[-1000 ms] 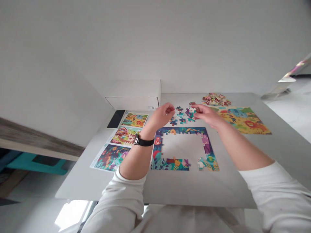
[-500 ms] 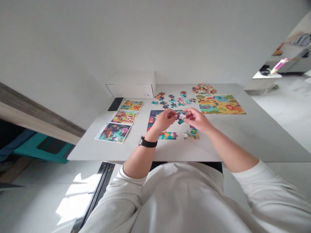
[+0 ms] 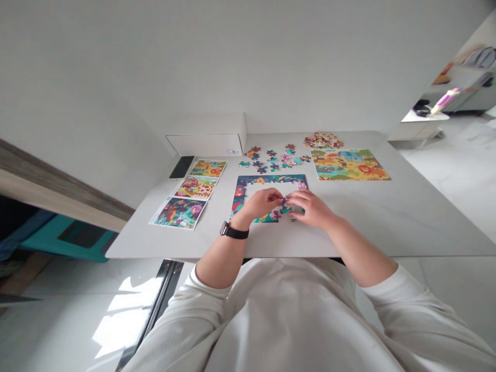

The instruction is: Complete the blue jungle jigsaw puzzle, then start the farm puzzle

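A puzzle frame (image 3: 248,182) with a bare middle lies on the white table (image 3: 387,217). Both hands rest low over its near edge. My left hand (image 3: 261,202), with a black watch on the wrist, pinches a small puzzle piece (image 3: 285,205) from the left. My right hand (image 3: 310,206) has its fingers curled on the same piece from the right. The piece sits at the gap in the frame's bottom border. Several loose pieces (image 3: 273,157) lie beyond the frame.
A finished yellow animal puzzle (image 3: 349,164) lies at the right, with a heap of pieces (image 3: 323,140) behind it. Three picture cards (image 3: 196,187) line the left. A black phone (image 3: 179,167) and a white box (image 3: 209,135) sit at the back left.
Both hands came back from the loose pieces at the far side, carrying one piece, and dropped to the frame's near edge. The camera tilted back, so the table looks farther off.
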{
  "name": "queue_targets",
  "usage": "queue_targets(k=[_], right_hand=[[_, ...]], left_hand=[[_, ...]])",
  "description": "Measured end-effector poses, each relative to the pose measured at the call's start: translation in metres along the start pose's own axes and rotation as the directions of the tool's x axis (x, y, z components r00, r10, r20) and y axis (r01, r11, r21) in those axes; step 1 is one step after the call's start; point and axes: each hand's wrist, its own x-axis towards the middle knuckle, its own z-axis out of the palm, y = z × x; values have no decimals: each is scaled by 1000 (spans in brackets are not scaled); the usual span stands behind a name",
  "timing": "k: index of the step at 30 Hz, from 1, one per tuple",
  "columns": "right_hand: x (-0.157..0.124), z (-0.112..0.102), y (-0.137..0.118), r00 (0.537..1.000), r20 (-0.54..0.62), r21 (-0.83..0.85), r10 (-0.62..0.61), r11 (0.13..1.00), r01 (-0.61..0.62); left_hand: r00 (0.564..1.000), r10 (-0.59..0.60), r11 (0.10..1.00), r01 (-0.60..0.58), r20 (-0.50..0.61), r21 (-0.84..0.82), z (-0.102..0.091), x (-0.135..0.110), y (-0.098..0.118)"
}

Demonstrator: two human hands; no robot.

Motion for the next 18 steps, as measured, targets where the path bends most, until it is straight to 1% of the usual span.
queue_targets(k=[3,8,12,18], right_hand=[[0,-1,-4,998,56,6,2,1000,-2],[-2,-2,-6,989,146,17,4,1000,-7],[-4,-2,-1,984,179,18,13,1000,-17],[-4,1,1,978,209,4,-7,1000,6]], left_hand=[[1000,5,998,-6,24,58,-2,-2,-2],[999,44,970,-45,9,238,-11,-6,-7],[998,14,958,-28,54,287,-14,-6,-10],[997,8,938,-33,74,345,-10,-6,-10]])
